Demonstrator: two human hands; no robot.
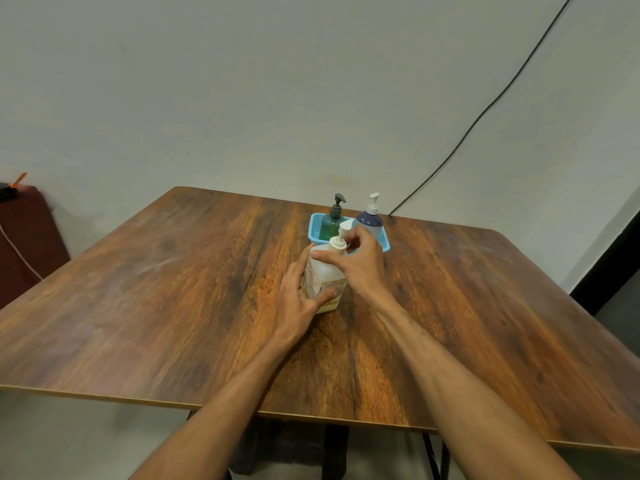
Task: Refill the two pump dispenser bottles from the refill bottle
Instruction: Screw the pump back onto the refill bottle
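Observation:
A squarish translucent white bottle with a white pump top stands upright on the wooden table. My left hand grips its lower body from the left, thumb across the front. My right hand curls its fingers and thumb round the pump collar at the bottle's neck. Just behind, a light blue basket holds a green bottle with a dark pump and a dark blue bottle with a white pump.
A black cable runs down the wall to the table's far edge near the basket. A dark red cushioned seat stands at the far left. The table's front edge lies near me.

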